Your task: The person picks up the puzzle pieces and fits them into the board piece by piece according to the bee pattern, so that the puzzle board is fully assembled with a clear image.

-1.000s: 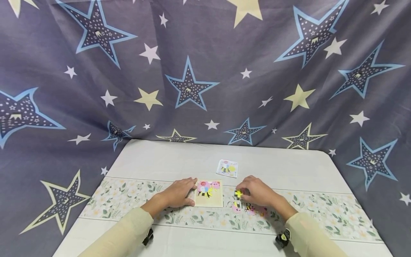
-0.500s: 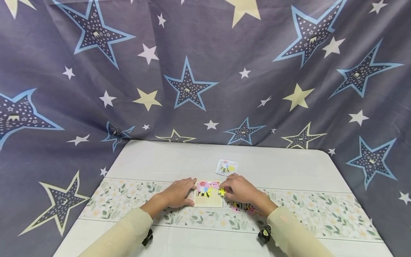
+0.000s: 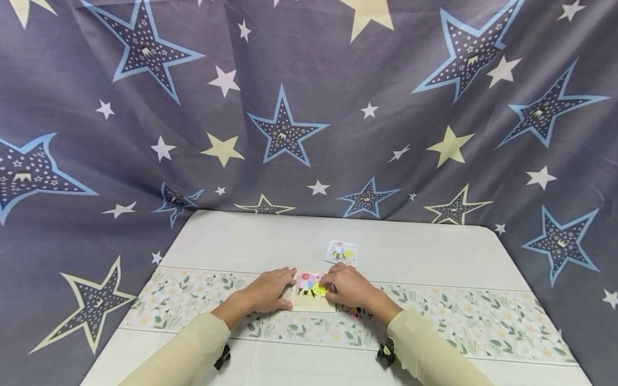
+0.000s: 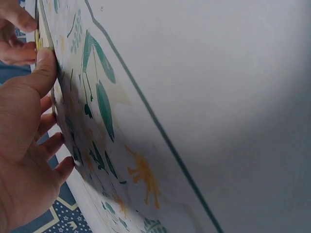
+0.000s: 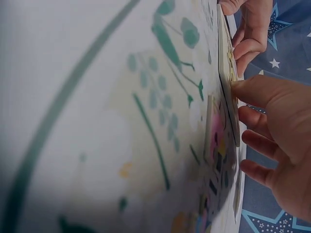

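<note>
A square wooden puzzle board [image 3: 314,306] lies on the table, its upper part filled with a bee picture. My left hand [image 3: 267,291] rests against its left edge, thumb near the lower corner and fingertips near the upper one. Over the board's right side, my right hand [image 3: 351,287] pinches a yellow puzzle piece [image 3: 321,290] at the bee picture; the fingers cover part of it. In the right wrist view the right thumb [image 5: 250,90] reaches onto the board. Loose puzzle pieces [image 5: 215,131] lie beside the board, partly hidden under the right hand in the head view.
Behind the board lies a small picture card [image 3: 341,251] with a bee on it. A flowered strip [image 3: 444,316] crosses the white table [image 3: 270,236]. A grey star-patterned cloth [image 3: 299,64] hangs behind the table and down both sides.
My right hand has carried the yellow puzzle piece leftward from beside the loose pieces onto the board. The left hand has stayed at the board's left edge.
</note>
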`<state>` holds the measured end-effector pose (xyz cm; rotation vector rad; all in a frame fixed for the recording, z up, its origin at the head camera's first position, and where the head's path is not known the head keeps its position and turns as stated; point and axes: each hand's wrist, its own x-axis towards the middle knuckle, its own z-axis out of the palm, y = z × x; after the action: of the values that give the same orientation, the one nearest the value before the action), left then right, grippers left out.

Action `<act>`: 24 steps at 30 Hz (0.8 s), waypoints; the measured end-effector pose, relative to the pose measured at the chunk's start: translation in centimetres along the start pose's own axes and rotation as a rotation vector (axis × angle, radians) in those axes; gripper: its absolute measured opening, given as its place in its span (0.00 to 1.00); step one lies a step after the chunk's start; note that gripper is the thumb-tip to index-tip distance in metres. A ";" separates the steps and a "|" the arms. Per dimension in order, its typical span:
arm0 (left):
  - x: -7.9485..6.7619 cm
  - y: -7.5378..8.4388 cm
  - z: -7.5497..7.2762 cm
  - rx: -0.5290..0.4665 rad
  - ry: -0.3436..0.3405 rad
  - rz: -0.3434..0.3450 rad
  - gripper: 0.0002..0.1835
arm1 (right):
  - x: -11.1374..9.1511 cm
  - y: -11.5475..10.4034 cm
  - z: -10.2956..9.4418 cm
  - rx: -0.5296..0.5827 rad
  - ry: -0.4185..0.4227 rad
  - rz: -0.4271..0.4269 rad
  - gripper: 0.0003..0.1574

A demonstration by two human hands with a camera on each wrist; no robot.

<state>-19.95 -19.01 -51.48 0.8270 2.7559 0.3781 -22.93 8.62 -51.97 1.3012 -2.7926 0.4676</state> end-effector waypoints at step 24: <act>-0.1 0.0 0.0 0.003 -0.005 -0.013 0.36 | 0.4 -0.3 0.1 0.007 -0.031 0.045 0.16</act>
<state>-19.88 -19.03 -51.49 0.8099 2.7559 0.3689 -22.92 8.10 -51.96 1.2603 -2.8533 0.4633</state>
